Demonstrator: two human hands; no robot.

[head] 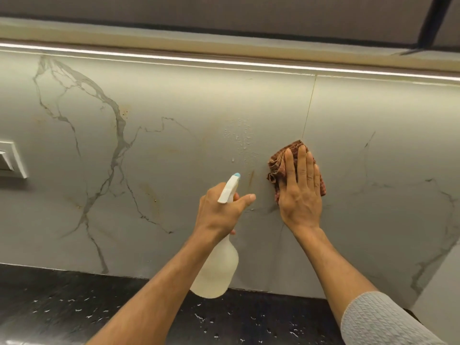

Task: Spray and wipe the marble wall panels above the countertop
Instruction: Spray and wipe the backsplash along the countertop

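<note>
The grey-white marble wall panel with dark veins fills the view above the black countertop. My left hand grips a white translucent spray bottle by its neck, the blue-tipped nozzle aimed at the wall. Spray droplets bead on the panel above the nozzle. My right hand lies flat, pressing a reddish-brown checked cloth against the wall, right beside the vertical seam between two panels. A rusty streak shows left of the cloth.
A white wall switch plate sits at the far left. A lit LED strip runs under the upper cabinet. Yellowish stains mark the left panel. A side wall meets the panel at the right corner.
</note>
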